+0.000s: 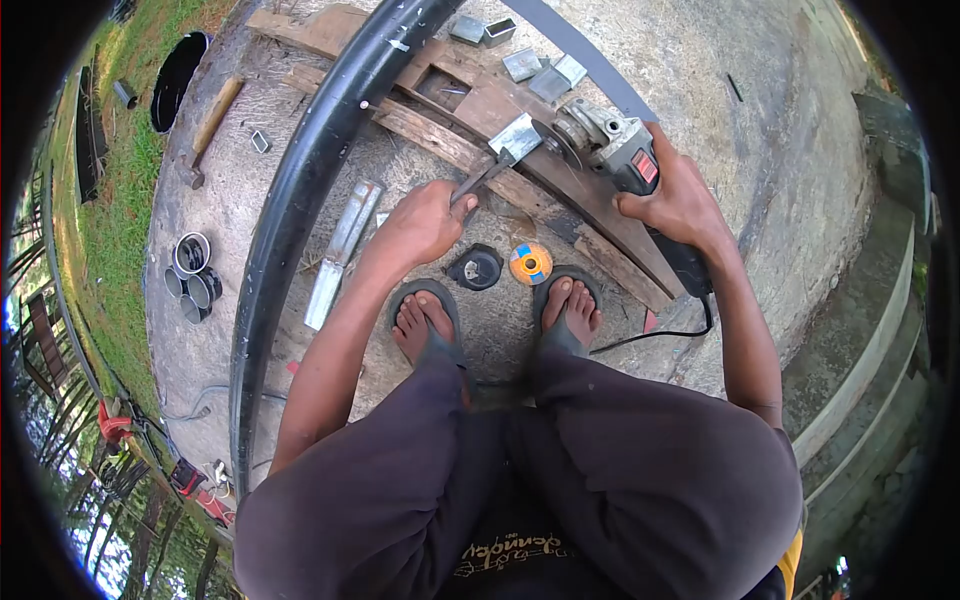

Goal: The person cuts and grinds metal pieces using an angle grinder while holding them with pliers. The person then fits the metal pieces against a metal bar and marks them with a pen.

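My left hand is closed around the handles of pliers. Their jaws grip a short piece of silvery square metal tube above the wooden boards. In my right hand is an angle grinder, its body grey and black with a red label. The grinder's disc stands edge-on close to the tube piece; whether they touch I cannot tell. Near my feet lie an orange and blue disc and a black round part.
A long black pipe curves past my left side. Cut tube pieces lie beyond the boards, longer ones at left. A hammer and black rings rest further left. The grinder's cord crosses the concrete.
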Demonstrator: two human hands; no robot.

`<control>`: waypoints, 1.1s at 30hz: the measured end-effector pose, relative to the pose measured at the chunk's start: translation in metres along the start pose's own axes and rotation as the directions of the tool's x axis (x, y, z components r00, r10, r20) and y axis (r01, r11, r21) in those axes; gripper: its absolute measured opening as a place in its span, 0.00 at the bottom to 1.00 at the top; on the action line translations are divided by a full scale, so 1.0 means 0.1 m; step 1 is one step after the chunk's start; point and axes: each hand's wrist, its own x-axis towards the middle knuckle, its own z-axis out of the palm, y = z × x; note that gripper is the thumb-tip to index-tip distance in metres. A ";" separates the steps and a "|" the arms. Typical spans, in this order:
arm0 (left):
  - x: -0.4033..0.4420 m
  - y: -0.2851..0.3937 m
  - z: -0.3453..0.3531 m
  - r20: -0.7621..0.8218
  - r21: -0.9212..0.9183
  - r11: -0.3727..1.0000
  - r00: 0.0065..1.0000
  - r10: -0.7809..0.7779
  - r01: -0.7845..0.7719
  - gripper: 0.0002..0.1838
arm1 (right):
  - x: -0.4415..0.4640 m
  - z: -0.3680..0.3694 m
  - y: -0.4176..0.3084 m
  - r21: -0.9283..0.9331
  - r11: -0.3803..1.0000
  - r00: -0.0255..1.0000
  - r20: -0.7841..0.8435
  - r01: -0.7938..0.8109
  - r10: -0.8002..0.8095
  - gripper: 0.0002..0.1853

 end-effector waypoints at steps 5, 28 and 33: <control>-0.04 0.04 0.02 -0.012 -0.022 1.000 1.000 -0.011 0.011 0.21 | 0.01 0.08 0.07 -0.011 0.999 0.999 -0.037 0.033 -0.033 0.53; -0.04 0.07 0.01 0.011 0.085 0.995 0.999 -0.049 0.048 0.22 | 0.00 0.17 0.21 -0.126 0.982 0.982 -0.109 0.140 -0.154 0.48; -0.04 0.05 0.04 -0.025 0.071 0.997 0.999 -0.035 0.037 0.22 | -0.01 0.17 0.18 -0.127 0.985 0.986 -0.102 0.117 -0.130 0.49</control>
